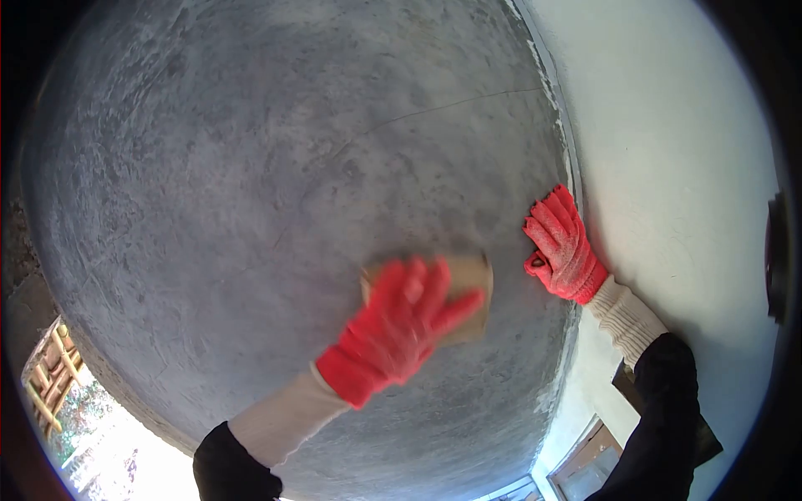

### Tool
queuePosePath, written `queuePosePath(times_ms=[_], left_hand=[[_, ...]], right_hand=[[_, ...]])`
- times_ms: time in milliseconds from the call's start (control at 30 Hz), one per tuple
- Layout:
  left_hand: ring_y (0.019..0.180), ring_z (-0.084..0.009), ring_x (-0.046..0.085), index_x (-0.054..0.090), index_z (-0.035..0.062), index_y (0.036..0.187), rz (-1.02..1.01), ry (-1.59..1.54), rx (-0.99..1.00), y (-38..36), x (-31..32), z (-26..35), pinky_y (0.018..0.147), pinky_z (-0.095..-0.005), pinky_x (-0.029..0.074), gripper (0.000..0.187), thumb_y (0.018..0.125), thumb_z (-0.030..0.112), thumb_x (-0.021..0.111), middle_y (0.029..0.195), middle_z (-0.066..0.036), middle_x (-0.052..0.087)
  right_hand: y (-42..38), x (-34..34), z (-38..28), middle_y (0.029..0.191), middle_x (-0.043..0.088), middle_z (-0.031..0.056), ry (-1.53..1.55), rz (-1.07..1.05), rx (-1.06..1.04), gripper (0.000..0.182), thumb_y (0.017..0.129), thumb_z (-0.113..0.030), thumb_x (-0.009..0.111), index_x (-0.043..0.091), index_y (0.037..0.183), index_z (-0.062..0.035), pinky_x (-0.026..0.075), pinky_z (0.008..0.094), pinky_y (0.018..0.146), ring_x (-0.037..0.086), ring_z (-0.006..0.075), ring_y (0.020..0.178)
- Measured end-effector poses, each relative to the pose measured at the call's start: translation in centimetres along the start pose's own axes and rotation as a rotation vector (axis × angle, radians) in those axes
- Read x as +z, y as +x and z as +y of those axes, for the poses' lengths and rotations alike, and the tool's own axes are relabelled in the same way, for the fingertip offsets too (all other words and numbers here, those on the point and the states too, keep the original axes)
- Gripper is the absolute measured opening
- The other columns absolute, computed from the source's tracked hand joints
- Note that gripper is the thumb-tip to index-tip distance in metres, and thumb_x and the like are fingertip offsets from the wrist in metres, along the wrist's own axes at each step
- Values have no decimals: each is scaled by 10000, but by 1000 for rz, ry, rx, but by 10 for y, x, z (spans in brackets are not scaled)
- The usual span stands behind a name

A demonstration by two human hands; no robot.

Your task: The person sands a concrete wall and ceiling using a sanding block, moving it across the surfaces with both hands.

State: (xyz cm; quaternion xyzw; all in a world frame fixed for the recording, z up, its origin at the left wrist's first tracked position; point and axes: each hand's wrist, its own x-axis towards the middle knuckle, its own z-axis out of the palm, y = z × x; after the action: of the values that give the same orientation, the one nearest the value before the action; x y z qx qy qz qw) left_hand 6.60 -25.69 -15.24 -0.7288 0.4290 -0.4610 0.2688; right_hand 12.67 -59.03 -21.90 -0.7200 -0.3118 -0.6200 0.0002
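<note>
My left hand (401, 321), in a red glove with a pale cuff, is spread over a tan sheet or pad (468, 292) and presses it flat on the grey plastered surface (251, 209). The hand is blurred by motion. My right hand (561, 246), also red-gloved, rests with its fingers spread near the right edge of the grey surface, beside the white wall. No object shows in it. A thin crack runs across the grey plaster above both hands.
The white wall (668, 150) meets the grey surface along a rough seam at the right. At lower right are a dark board (706, 438) behind my right sleeve and a wooden frame (589, 459). A bamboo structure (57, 376) stands outside at lower left.
</note>
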Motion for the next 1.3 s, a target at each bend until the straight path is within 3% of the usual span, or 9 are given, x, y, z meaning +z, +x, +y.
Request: queuePosePath(times_ms=[67, 300, 367, 600, 767, 833, 933, 1167, 1300], left_hand=[[1433, -336, 347, 474, 309, 1500, 77, 4, 121, -3, 7, -1, 1113, -503, 345, 787, 777, 498, 721, 1509, -110, 434], [1332, -362, 469, 465, 213, 1508, 397, 270, -702, 66, -86, -165, 1123, -453, 359, 741, 869, 524, 675, 1452, -188, 487], [1211, -430, 546, 451, 161, 1510, 555, 535, -654, 71, -77, -172, 998, -517, 467, 825, 806, 463, 757, 1400, -252, 504], [1354, -276, 406, 455, 212, 1513, -33, -42, 65, 7, -15, 0, 1100, -468, 353, 797, 799, 429, 736, 1506, -77, 449], [1245, -370, 522, 470, 245, 1502, 327, 234, -270, 40, -60, -103, 1050, -458, 427, 790, 796, 453, 758, 1409, -192, 512], [1433, -279, 358, 431, 269, 1534, 380, 269, -724, 62, -84, -160, 1139, -408, 318, 746, 880, 545, 661, 1521, -79, 461], [1400, -260, 414, 429, 220, 1535, 390, 452, -826, 78, -84, -169, 1139, -388, 323, 773, 885, 583, 638, 1529, -46, 462], [1405, -358, 361, 456, 325, 1500, 33, 22, 161, -13, 20, 19, 1102, -505, 352, 777, 784, 503, 700, 1509, -118, 415], [1329, -359, 455, 490, 279, 1482, 161, 127, -184, 34, -47, -65, 1037, -498, 425, 754, 791, 465, 728, 1443, -152, 487]], right_hand=[[4, -3, -1, 1352, 471, 237, 67, -58, 31, 717, 578, -129, 768, 523, 1239, 5, 262, 690, 1164, 395, 522, 1337], [5, -4, -2, 1300, 512, 208, 45, -48, 65, 667, 575, -149, 791, 580, 1195, -22, 305, 648, 1161, 457, 467, 1277], [5, -3, -1, 1293, 519, 209, 49, -36, 49, 662, 579, -147, 786, 578, 1195, -22, 308, 648, 1158, 461, 470, 1270], [5, -3, 0, 1283, 526, 210, 0, 1, 15, 650, 592, -153, 774, 574, 1197, -20, 318, 640, 1155, 479, 463, 1247], [6, -4, -3, 1300, 515, 202, 24, -14, 45, 635, 588, -158, 782, 589, 1178, -20, 318, 635, 1160, 483, 443, 1245], [4, -4, -1, 1323, 500, 213, 50, -44, 61, 647, 590, -127, 757, 569, 1199, -15, 297, 654, 1163, 443, 474, 1294], [3, -2, 1, 1345, 485, 225, 78, -61, 64, 655, 595, -97, 730, 550, 1218, -8, 276, 672, 1167, 403, 505, 1341], [6, -5, -5, 1281, 531, 195, 21, -25, 46, 663, 568, -154, 794, 588, 1185, -25, 313, 632, 1165, 492, 436, 1239], [6, -6, -3, 1305, 517, 189, 42, -44, 67, 657, 584, -168, 805, 589, 1190, -33, 311, 629, 1170, 488, 421, 1247]])
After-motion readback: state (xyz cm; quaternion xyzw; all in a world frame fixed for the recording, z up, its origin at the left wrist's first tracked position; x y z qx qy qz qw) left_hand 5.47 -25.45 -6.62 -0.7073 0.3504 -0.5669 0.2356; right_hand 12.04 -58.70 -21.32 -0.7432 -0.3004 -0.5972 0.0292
